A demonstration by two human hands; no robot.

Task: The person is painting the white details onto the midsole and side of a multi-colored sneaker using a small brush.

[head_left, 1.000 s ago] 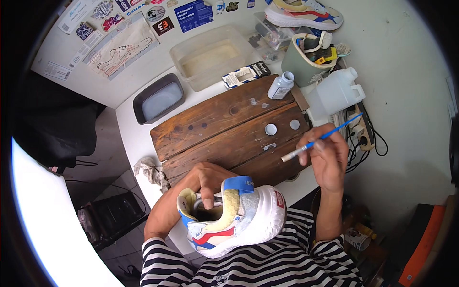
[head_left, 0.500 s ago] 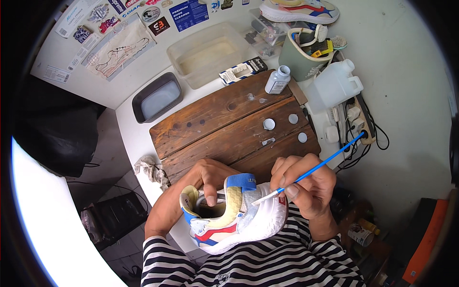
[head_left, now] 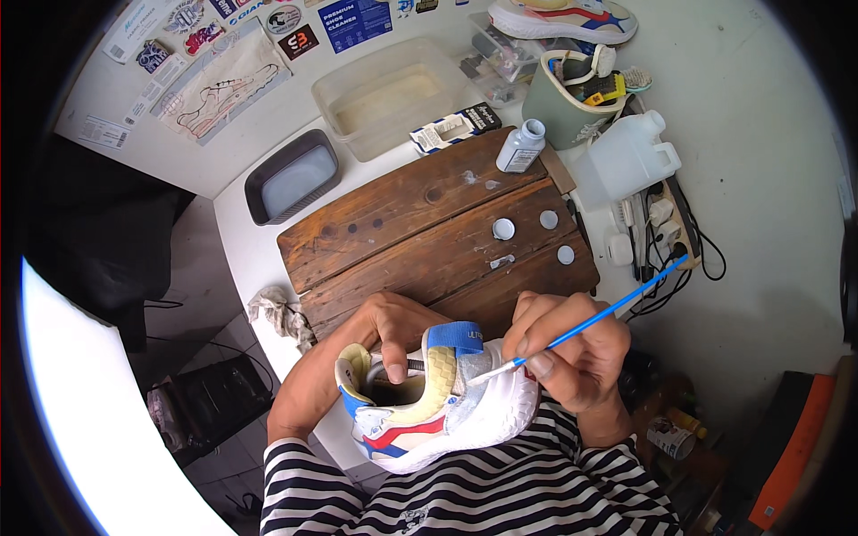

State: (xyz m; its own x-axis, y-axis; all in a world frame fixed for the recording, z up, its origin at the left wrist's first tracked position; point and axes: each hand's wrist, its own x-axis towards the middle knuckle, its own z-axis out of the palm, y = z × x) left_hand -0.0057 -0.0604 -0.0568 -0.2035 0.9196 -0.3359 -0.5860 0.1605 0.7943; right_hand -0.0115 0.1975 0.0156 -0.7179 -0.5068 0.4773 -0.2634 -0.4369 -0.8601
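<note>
At the lower centre of the frame, the left hand (head_left: 391, 320) has its grip clamped on a multicoloured sneaker (head_left: 411, 438) — thumb inside the opening, other fingers hidden behind it. Right of centre, the grip of the right hand (head_left: 579, 353) is pinched together on a slim blue-handled paintbrush (head_left: 617, 306), its pale bristles at the sneaker's grey forefoot panel. Above them, a brown plank board (head_left: 393, 228) lies on the white bench (head_left: 250, 246) — a small bottle (head_left: 521, 147) stands at its upper right.
</note>
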